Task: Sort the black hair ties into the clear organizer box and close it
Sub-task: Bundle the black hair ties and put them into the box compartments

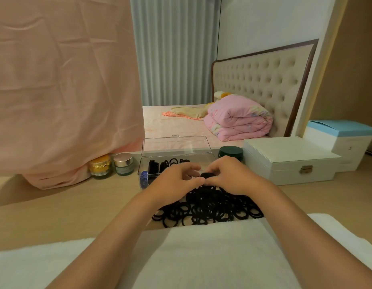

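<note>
A heap of black hair ties (208, 207) lies on the wooden tabletop close to me. Behind it stands the clear organizer box (145, 165), its lid (176, 146) tilted up and open. Several black ties sit in its back compartments, and something blue lies at its front left. My left hand (176, 180) and my right hand (231, 176) meet over the box's front edge. Together they pinch a small bunch of black hair ties (207, 175) between the fingertips. The hands hide the box's front right compartments.
Two cream jars (101, 166) (124, 163) stand left of the box, under a hanging pink cloth (62, 90). A dark green jar (231, 153) and a white latched case (289, 161) stand to the right. A white towel (201, 257) covers the near edge.
</note>
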Available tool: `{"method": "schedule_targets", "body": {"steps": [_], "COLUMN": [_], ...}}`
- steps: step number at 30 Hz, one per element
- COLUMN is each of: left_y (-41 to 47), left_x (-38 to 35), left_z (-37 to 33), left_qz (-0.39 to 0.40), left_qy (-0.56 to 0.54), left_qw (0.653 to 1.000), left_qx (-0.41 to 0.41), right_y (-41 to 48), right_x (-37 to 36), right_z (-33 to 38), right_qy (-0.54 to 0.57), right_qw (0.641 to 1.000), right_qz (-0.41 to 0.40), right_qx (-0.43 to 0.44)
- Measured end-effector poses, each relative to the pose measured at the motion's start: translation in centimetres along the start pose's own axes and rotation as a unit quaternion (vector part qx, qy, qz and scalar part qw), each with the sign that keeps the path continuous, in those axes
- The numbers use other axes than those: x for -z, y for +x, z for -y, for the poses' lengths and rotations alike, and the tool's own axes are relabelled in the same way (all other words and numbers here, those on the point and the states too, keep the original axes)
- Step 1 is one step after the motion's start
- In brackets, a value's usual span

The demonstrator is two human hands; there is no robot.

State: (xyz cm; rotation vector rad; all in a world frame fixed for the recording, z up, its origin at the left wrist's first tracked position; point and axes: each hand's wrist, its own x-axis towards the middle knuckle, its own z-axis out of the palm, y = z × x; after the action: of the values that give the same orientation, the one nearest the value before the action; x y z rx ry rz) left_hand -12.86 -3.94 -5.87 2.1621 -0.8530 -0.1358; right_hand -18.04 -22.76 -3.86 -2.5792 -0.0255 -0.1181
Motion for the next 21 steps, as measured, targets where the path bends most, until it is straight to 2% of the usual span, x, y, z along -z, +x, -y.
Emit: {"method": "schedule_targets", "body": {"steps": [4,7,11,17,21], "left_y": [-0.1,-0.1,-0.2,0.2,0.2], "left_x": [0.9,1.9,2.5,2.1,2.2], "left_z": [-0.3,0.2,0.7,1.1,1.3], "left_qz": [-0.018,0.012,0.031,0.013,-0.021], "left_qy": [-0.058,-0.088,-0.073,-0.099,-0.121], "left_qw": [0.998,0.995,0.993,0.985,0.979], "left_qx": [0.018,0.053,0.088,0.14,0.163], "right_y": [-0.3,-0.6,-0.7,-0.3,-0.6], "right_x": [0.2,0.0,-0.5,-0.1,0.9], "right_z": [1.0,1.2,1.1,0.7,1.3], "right_qy": [0.146,0.219,0.261,0.3,0.341], "right_qw": [0.989,0.975,0.963,0.951,0.938], "right_qz": [-0.001,0.012,0.038,-0.01,-0.023], "right_qx": [0.005,-0.025,-0.047,-0.081,-0.056]}}
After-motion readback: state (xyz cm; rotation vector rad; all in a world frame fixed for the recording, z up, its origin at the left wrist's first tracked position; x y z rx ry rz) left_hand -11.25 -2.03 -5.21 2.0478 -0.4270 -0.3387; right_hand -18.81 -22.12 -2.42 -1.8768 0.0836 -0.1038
